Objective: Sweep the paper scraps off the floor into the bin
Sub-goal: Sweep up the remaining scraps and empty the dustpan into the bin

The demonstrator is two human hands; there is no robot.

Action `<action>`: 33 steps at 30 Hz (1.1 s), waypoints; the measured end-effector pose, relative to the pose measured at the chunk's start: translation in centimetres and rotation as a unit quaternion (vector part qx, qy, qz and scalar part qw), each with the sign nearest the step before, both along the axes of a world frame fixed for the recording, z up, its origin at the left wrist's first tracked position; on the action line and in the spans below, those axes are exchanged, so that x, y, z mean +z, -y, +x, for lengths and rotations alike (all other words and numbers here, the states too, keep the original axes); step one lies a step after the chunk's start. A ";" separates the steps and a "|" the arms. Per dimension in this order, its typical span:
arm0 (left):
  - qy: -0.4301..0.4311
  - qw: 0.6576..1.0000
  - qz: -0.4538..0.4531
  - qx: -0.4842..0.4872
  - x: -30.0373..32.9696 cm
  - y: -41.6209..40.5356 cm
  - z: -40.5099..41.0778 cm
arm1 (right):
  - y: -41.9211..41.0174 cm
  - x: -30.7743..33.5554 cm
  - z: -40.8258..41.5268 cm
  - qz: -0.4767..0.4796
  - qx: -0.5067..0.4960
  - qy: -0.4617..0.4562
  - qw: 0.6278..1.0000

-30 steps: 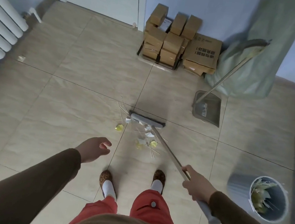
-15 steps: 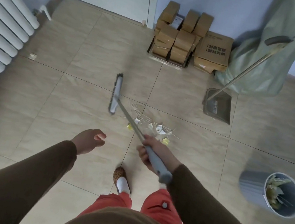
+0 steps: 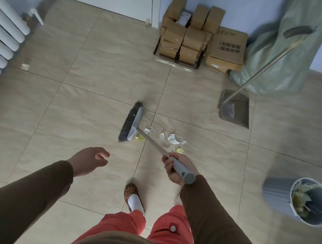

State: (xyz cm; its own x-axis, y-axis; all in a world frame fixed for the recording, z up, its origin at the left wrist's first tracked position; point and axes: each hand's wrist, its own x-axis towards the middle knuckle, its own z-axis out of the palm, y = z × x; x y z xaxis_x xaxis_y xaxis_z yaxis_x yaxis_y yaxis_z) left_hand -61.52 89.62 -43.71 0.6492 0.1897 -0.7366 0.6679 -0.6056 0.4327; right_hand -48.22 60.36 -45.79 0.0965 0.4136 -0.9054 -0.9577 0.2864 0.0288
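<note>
Two hands show. The right hand [image 3: 177, 170] is wrapped tight around the grey end of the broom [image 3: 132, 123]. The left hand [image 3: 89, 161] holds nothing, and its fingers are loose and a bit apart. The broom head sits on the tile floor [image 3: 93, 110], just left of the paper scraps [image 3: 166, 137]. The scraps lie in a small heap, white and yellow. The bin [image 3: 304, 201] stands well off to the right, with scraps inside. A dustpan [image 3: 235, 110] sits farther back
</note>
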 end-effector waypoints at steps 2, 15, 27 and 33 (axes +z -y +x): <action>0.004 1.000 -0.003 -0.010 0.2 0.7 0.7 | 3.5 0.8 -0.9 -0.023 -0.021 0.004 0.999; 0.016 0.997 -0.032 -0.074 1.0 7.1 3.9 | 12.6 12.0 -10.4 -0.133 0.013 0.089 0.987; 0.000 0.997 0.004 -0.071 1.1 14.6 3.8 | 19.5 7.4 -7.8 -0.064 0.099 0.023 0.993; -0.011 0.999 0.005 -0.053 1.4 21.2 2.5 | 28.2 7.7 -5.1 -0.137 0.139 0.070 0.978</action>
State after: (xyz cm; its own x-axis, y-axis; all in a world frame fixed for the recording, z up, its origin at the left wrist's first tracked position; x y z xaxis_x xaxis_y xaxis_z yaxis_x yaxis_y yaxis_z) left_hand -59.03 68.38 -42.34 0.6494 0.1281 -0.7496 0.6090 -0.6778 0.4118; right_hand -53.30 32.11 -38.10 0.1463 0.1860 -0.9716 -0.9886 -0.0065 -0.1502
